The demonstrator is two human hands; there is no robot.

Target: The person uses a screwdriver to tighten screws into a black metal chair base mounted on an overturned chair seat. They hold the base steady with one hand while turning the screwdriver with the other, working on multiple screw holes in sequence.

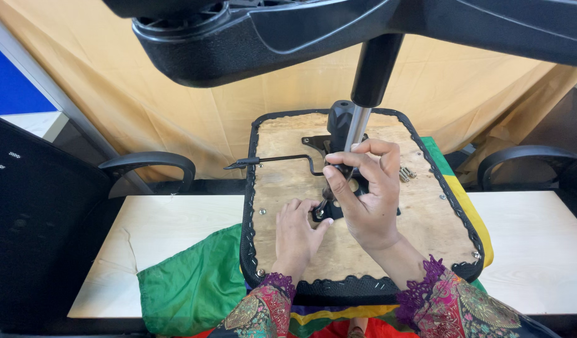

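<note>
I work at a pale wooden counter (176, 219), and everything else sits around it. Behind its far edge hangs a tan cloth backdrop (263, 94), creased and evenly lit. To the left of that backdrop a grey post (44, 81) slants down, with a blue wall panel (7, 75) beyond it. Just off the counter's far left corner curves a black chair armrest (148, 161), beside a black mesh chair back (25, 206). Off the far right corner curves another black armrest (526, 154). A green cloth (188, 281) drapes over the counter's near edge.
</note>
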